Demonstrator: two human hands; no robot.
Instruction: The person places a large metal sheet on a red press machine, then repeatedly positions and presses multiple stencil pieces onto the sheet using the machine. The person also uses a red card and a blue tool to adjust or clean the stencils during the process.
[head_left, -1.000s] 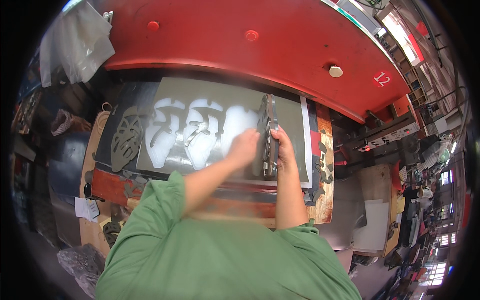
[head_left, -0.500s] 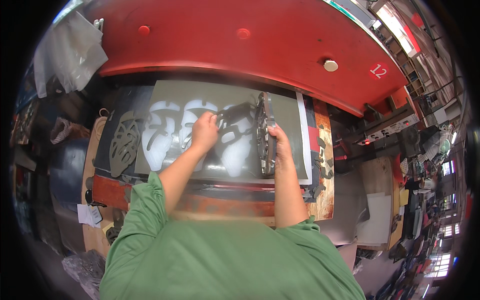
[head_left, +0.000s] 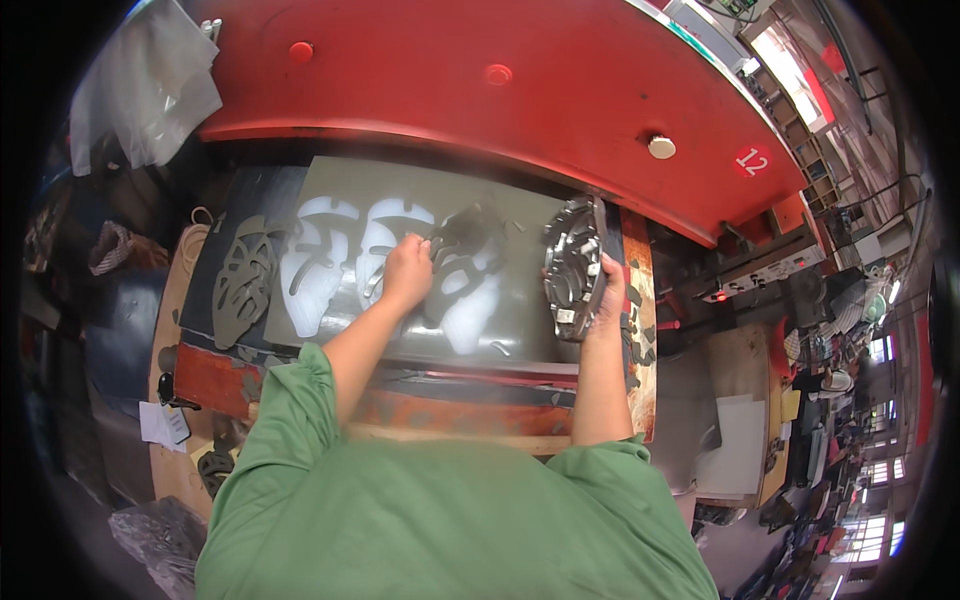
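Three shapes cut from the grey sheet (head_left: 510,230); left hand (head_left: 405,275) pinches the third piece (head_left: 462,250), right hand (head_left: 605,295) at three o'clock grips the cutting die (head_left: 572,265).

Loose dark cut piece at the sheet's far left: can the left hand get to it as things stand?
Probably yes. The left hand is on the grey sheet, and nothing stands between it and the cut piece.

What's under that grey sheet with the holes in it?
Through the cut-out holes in the grey sheet a white board shows. The sheet hides the rest of it. The left hand lifts a cut piece.
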